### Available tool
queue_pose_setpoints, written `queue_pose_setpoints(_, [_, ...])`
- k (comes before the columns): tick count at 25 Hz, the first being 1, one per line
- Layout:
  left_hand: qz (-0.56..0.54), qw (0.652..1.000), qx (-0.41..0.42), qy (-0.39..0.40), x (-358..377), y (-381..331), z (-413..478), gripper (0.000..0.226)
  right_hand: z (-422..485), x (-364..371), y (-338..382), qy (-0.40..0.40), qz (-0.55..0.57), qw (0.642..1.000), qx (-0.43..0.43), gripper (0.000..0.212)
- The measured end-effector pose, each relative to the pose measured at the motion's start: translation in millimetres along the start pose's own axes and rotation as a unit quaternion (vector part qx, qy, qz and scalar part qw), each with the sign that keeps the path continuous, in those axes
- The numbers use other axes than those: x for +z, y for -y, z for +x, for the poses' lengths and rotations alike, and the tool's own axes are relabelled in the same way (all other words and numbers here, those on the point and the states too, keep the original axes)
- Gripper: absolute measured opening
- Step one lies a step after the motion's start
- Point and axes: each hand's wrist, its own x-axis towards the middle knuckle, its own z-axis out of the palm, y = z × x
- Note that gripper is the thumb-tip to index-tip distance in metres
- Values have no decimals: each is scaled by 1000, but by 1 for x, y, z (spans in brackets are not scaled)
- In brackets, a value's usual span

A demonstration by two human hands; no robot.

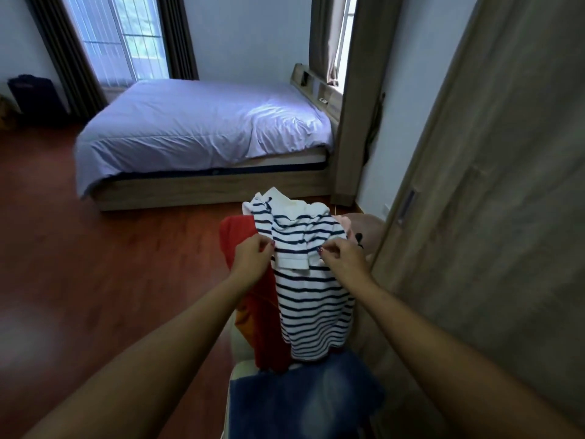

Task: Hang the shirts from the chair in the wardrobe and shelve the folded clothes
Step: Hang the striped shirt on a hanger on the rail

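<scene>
We pinch one striped shirt [311, 299] at its shoulders, left hand [251, 259] and right hand [343, 258] each closed on fabric, above the chair [242, 346], where one red shirt [250, 299] and one folded denim piece [300, 400] lie.

Head cam, fwd-down, close over hands [297, 258]

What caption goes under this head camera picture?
Both hands, left and right, grip a striped shirt over the chair.
</scene>
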Motion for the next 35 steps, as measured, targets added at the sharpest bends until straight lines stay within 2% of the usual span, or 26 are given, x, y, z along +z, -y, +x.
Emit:
queue_pose_setpoints(3, [-38,999,-21,-4,2,3,20,17,27,22,13,-1,11,999,50,28])
queue_pose_setpoints(5, [-74,996,-42,-2,-1,10,37,16,29,41,16,5,-28,999,43,20])
queue_pose_setpoints(7, [-86,995,-54,2,-5,13,52,20,20,50,22,1,-49,999,-2,31])
queue_pose_setpoints(9, [-102,992,-72,-1,-6,12,67,30,1,51,26,13,-20,997,-71,38])
queue_pose_setpoints(11, [-124,987,-102,9,-5,8,82,39,-23,49,25,45,9,988,-147,27])
queue_pose_setpoints(13, [-158,974,-153,50,-5,0,93,44,-45,47,11,89,14,977,-193,13])
queue_pose_setpoints(16, [-165,963,-191,95,0,-7,99,30,-59,50,-18,134,-16,964,-227,14])
queue_pose_setpoints(17, [-192,955,-206,99,0,-9,98,21,-57,49,-25,148,-16,963,-224,12])
queue_pose_setpoints(18, [-240,940,-223,98,0,-11,96,21,-53,47,-28,155,-13,964,-217,10])
queue_pose_setpoints(20, [-355,900,-238,84,-7,-13,96,56,-39,39,-27,123,8,975,-187,15])
queue_pose_setpoints(21, [-391,890,-215,91,-15,-20,91,55,-29,33,-22,85,31,984,-156,20])
queue_pose_setpoints(22, [-412,886,-178,117,-21,-27,85,44,-16,25,-13,40,66,991,-110,24])
queue_pose_setpoints(24, [-409,889,-92,185,-32,-45,67,30,18,10,10,-30,198,979,34,25])
queue_pose_setpoints(25, [-385,898,-45,209,-33,-50,57,29,37,4,20,-21,287,950,122,29])
queue_pose_setpoints(27, [-320,914,33,249,-31,-50,40,24,65,-9,38,54,439,860,255,50])
queue_pose_setpoints(28, [-286,916,60,276,-31,-48,33,20,73,-14,42,89,463,836,280,58])
queue_pose_setpoints(29, [-252,914,83,306,-31,-45,27,19,77,-17,45,115,466,831,282,58])
queue_pose_setpoints(33, [-137,891,153,405,-36,-38,10,26,66,-17,56,155,386,874,252,16])
queue_pose_setpoints(35, [-110,872,153,451,-42,-30,9,27,55,-19,56,121,324,913,218,16])
